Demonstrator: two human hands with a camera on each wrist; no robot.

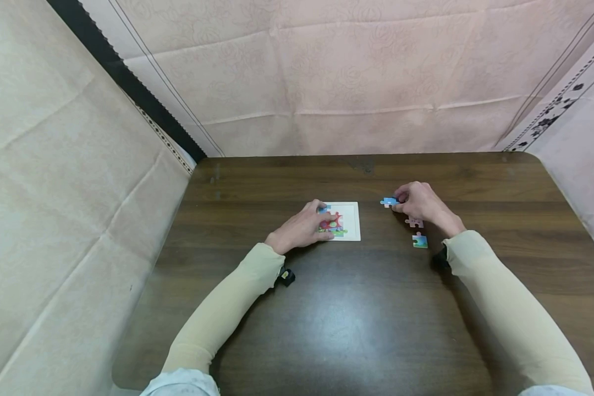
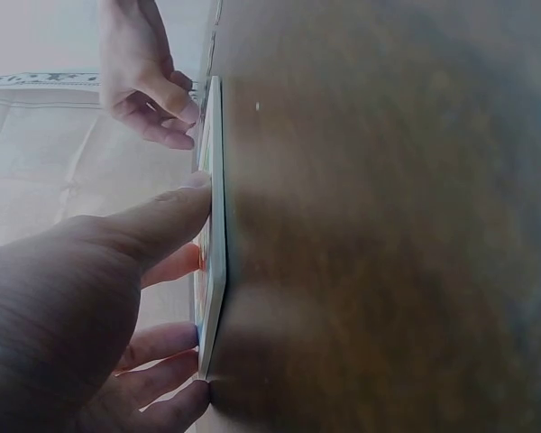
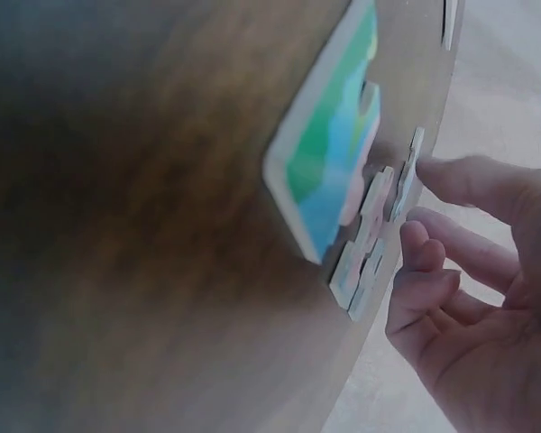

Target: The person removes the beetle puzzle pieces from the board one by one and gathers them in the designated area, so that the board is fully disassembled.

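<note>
A white-framed puzzle board [image 1: 353,221] with a colourful, partly covered picture lies on the table. My left hand [image 1: 304,224] rests across its left side, thumb on the near edge and fingers spread over the picture and far edge. To the right, my right hand [image 1: 421,202] pinches the right end of a blue puzzle piece [image 1: 388,202] between thumb and index finger, low at the tabletop. Beneath that hand lies a pink puzzle piece [image 1: 414,222], partly hidden. Nearer me is a green and blue puzzle piece [image 3: 329,158], lying flat.
Brown wooden table [image 1: 297,308] surface stretches in front of both arms. Pale cloth [image 1: 326,82] hangs behind the table's far edge, and more cloth [image 1: 69,220] hangs at the left. A small black device [image 1: 286,276] is strapped under the left wrist.
</note>
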